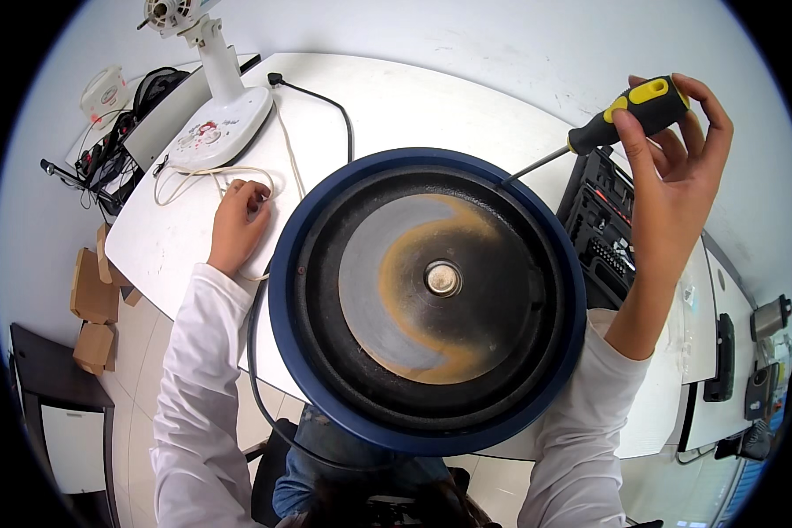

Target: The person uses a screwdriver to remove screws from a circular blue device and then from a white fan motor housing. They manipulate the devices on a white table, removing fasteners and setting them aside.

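A round blue appliance [292, 352] with a black interior and a stained grey metal disc [370, 299] around a central knob [443, 278] sits on the white desk. My right hand [675, 176] grips a black-and-yellow screwdriver [600, 132] by its handle, the shaft slanting down to the upper right inner rim of the appliance. My left hand [242, 224] lies left of the appliance among cream cords [180, 174], fingers curled; what they hold, if anything, is hidden. Right of the appliance, partly under my right arm, lies an open black tool case [594, 211] with bits inside.
A white fan [211, 132] stands back left, beside tangled cables [106, 158]. A black plug [275, 79] lies on the white desk [414, 97]. Cardboard boxes [94, 290] are on the floor at left. A side desk [704, 405] at right holds a kettle [770, 314] and other items.
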Motion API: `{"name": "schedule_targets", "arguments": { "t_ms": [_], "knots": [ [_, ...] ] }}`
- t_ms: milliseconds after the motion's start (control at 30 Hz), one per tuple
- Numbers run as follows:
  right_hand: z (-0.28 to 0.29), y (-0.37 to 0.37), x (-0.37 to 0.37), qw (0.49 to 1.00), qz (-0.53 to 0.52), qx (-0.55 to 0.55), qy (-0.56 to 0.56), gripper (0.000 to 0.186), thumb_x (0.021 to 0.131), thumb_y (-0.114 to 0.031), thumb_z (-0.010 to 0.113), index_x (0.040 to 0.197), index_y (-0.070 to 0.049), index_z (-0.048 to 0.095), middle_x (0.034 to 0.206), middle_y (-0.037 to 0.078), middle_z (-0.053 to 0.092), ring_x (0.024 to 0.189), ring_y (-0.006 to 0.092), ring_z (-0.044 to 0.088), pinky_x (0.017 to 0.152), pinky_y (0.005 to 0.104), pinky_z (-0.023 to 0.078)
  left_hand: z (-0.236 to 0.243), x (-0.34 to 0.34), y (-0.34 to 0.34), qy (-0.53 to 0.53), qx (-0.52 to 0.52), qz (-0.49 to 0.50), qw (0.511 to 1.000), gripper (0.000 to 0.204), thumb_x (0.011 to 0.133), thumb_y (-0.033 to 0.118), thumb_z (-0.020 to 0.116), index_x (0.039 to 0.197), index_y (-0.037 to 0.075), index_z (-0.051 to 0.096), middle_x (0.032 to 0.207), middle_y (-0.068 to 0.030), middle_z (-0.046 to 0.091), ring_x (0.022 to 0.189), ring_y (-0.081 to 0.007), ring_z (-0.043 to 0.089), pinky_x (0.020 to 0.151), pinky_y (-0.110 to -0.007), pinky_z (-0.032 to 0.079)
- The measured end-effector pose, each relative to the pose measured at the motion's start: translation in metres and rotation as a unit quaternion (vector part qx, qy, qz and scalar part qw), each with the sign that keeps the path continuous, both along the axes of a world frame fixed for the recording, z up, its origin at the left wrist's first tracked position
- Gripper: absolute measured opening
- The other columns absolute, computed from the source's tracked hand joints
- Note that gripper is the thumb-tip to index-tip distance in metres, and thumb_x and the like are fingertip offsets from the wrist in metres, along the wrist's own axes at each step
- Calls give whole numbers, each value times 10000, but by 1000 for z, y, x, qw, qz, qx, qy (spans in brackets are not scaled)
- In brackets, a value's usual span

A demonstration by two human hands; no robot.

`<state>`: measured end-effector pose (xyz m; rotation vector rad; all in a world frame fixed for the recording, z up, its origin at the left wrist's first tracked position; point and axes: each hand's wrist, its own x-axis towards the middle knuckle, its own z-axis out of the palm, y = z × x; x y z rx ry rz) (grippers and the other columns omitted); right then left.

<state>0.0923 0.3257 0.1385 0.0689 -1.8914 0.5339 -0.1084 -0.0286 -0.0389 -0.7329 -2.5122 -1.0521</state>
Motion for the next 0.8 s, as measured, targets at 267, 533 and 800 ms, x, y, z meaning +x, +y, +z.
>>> {"name": "schedule_targets", "arguments": {
  "t_ms": [267, 533, 800],
  "knots": [
    [-3, 14, -9, 995, 75, -60, 6, 529, 825, -163, 708, 1273, -83, 438, 1289, 249, 482, 1030, 324, 643, 885, 379, 534, 2, 2, 1, -2, -4, 3, 1000, 153, 789, 56, 613, 935, 15, 588, 830, -92, 495, 734, -204, 510, 677, -306, 433],
    [2, 30, -2, 999, 23, -20, -9, 568, 814, -236, 718, 1324, -172, 474, 1181, 175, 609, 1024, 282, 648, 865, 378, 535, 0, 0, -1, 4, -13, 4, 1000, 153, 796, 57, 613, 942, 18, 587, 831, -91, 493, 731, -201, 506, 678, -306, 433],
    [3, 39, 2, 997, -58, -21, -36, 545, 808, -265, 722, 1308, -172, 525, 1155, 147, 636, 1000, 252, 655, 872, 360, 521, 3, 2, 1, -1, -11, 5, 1000, 149, 791, 45, 612, 935, 14, 589, 825, -94, 491, 720, -204, 500, 673, -307, 430]
  ]
}}
